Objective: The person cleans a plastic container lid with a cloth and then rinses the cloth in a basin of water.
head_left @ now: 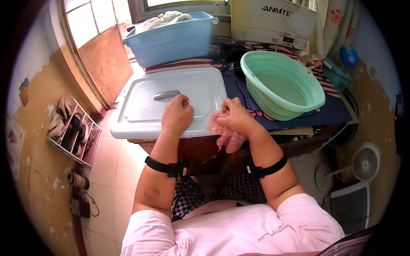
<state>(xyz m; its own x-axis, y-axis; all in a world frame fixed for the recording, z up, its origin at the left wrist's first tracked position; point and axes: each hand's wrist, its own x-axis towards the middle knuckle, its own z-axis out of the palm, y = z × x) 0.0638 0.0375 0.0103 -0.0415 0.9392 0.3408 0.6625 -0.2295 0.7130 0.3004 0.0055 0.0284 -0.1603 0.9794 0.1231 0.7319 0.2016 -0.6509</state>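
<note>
My left hand (177,113) is closed in a fist over the white lid (141,115) of a storage box. Right beside its knuckles is a grey bar-shaped piece (165,95); whether the fingers touch it I cannot tell, and what they hold, if anything, is hidden. My right hand (237,117) pinches a crumpled pink-and-white patterned piece (230,141) at the lid's front right corner. Thin and partly see-through at one edge, it hangs down past the table edge; cloth or plastic, I cannot tell which.
Behind the lid stands a blue tub (171,45) with white cloth inside. A mint-green basin (284,85) sits to the right on a dark mat (239,87). A beige panel appliance (273,25) stands at the back. On the floor are a shoe rack (74,132) and a fan (366,162).
</note>
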